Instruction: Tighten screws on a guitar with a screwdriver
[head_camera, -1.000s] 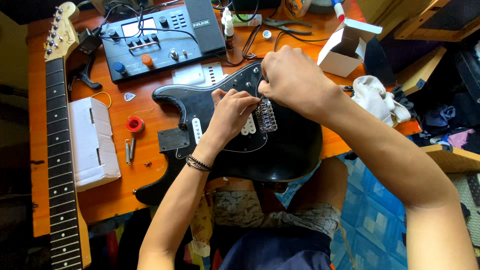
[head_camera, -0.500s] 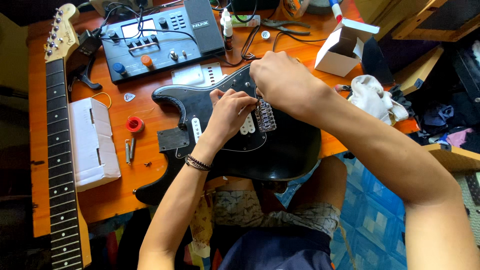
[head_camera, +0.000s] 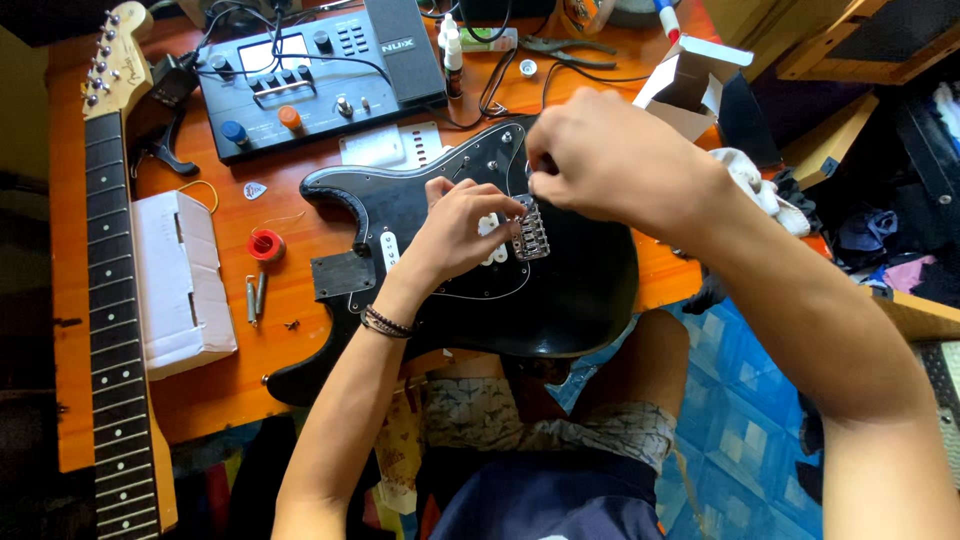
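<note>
Hands busy at the metal bridge (head_camera: 530, 232) of a black guitar body (head_camera: 560, 290)

Guitar body lies across the orange table's (head_camera: 220, 385) near edge, neck pocket empty; the detached neck (head_camera: 115, 300) rests along the left edge beside a white box (head_camera: 180, 280). Left hand (head_camera: 460, 228) presses curled fingers on the pickguard by the bridge; right hand (head_camera: 610, 155) pinches something small above it, too hidden to name. No strings visible, so I'd judge reassembly far from finished
</note>
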